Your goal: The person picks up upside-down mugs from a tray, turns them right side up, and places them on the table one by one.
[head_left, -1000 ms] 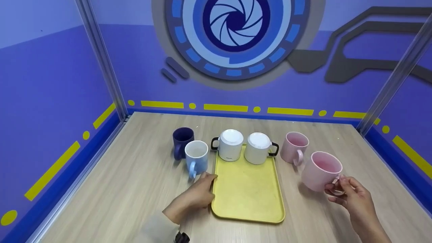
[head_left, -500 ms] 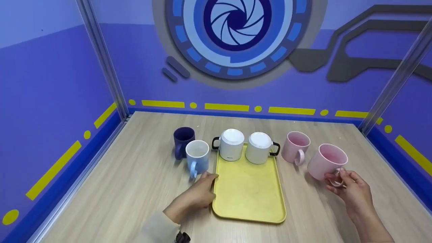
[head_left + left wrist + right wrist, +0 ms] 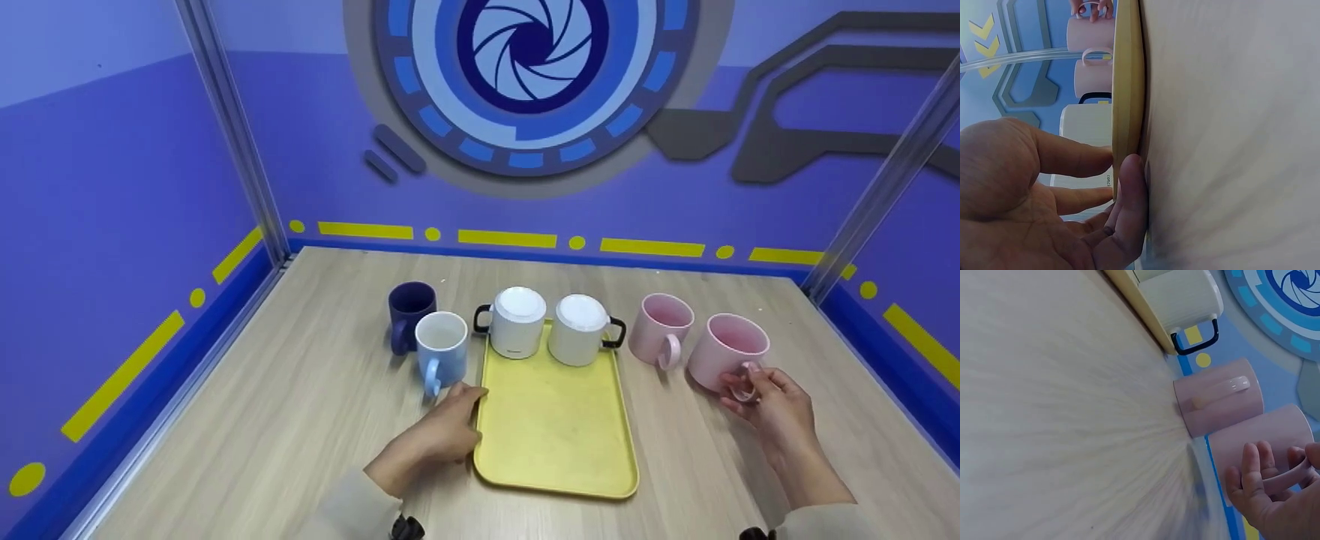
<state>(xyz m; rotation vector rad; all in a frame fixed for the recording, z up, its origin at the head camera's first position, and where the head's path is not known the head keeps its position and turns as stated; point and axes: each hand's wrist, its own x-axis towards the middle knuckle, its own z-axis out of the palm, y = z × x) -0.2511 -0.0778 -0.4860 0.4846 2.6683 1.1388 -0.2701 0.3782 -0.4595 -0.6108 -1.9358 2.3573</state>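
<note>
With curled fingers, my right hand [image 3: 780,409] holds a pink mug [image 3: 721,354] by its handle at the right. The mug is upright; I cannot tell whether its base touches the table. A second pink mug [image 3: 660,330] stands just left of it, handle toward me. At the near left side of a yellow tray [image 3: 559,435], my left hand [image 3: 446,427] pinches the rim. The left wrist view shows fingers on both faces of the tray edge [image 3: 1127,73]. Two white mugs, one left [image 3: 516,326] and one right [image 3: 576,334], stand upside down at the tray's far end.
Left of the tray stands a light blue mug [image 3: 441,352], close to my left hand. Behind it is a dark blue mug [image 3: 409,307]. Blue-purple panels [image 3: 300,150] enclose the wooden table [image 3: 300,390] at the back and sides.
My right hand has moved the pink mug away from me and slightly right, then lowered it beside the other pink mug. My left hand has stayed on the tray rim.
</note>
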